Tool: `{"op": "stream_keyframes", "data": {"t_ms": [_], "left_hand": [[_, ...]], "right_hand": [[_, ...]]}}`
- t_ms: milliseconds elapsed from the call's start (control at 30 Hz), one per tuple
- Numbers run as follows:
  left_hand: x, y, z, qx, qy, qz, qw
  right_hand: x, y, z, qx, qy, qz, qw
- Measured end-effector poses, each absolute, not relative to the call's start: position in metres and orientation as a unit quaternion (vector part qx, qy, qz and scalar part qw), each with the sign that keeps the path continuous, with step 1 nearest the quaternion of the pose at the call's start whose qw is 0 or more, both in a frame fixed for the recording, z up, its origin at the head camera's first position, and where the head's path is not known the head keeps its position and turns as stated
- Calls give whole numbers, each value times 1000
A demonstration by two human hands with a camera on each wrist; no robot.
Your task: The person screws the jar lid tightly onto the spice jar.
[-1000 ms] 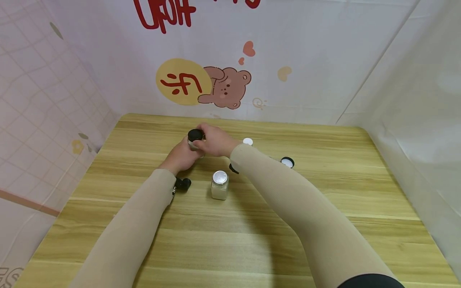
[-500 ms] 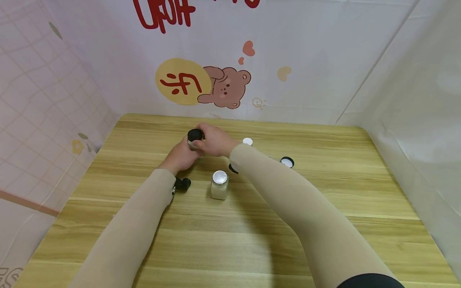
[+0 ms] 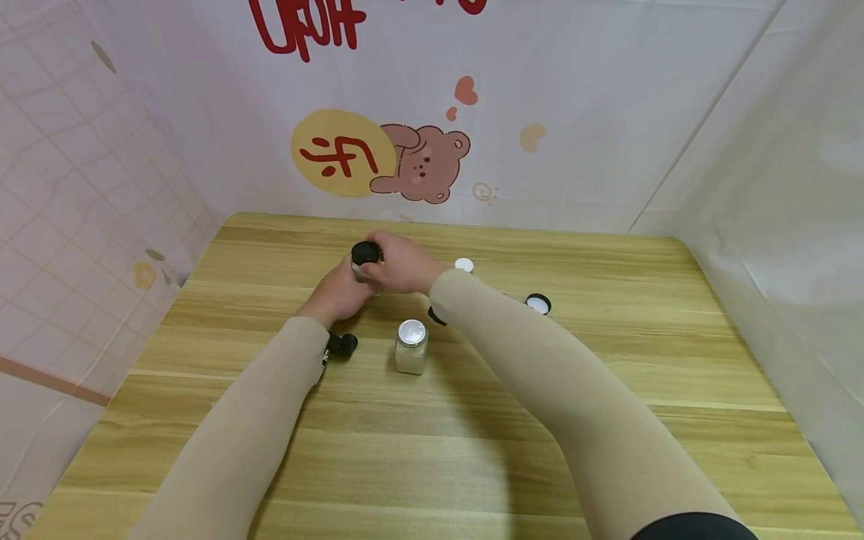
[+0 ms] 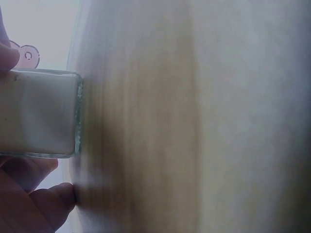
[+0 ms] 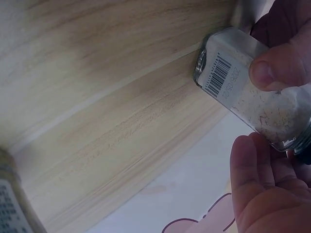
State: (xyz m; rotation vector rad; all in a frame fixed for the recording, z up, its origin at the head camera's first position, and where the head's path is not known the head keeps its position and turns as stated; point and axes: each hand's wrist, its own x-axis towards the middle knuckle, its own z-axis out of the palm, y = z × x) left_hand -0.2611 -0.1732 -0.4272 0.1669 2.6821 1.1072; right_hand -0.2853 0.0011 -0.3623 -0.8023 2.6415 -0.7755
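Observation:
My left hand grips a small square glass jar of pale powder, held near the back left of the table. A label with a barcode shows on its side in the right wrist view, and the flat glass base faces the table. My right hand holds the jar's black lid between thumb and fingers at the top. Nearer me stands a second glass jar of pale contents, its round silver top facing up.
To the right, a black-rimmed lid lies with its white inside up. Behind the right sleeve shows a white round top. A black thing is mostly hidden under that forearm. The wooden table meets a printed wall sheet at the back.

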Motion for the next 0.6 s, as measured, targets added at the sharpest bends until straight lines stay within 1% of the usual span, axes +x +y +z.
{"op": "stream_keyframes", "data": {"t_ms": [200,433,600], "left_hand": [[-261,-173,-427,57,915,381,119],[-261,-173,-427,59,917,379,112],[-260,-173,-427,56,917,379,112]], "right_hand": [[-285,0,-363,-261,918,-268,135],[-287,1,-366,-281,913,-265,131],[-287,0,-366,-270,916,-263,136]]}}
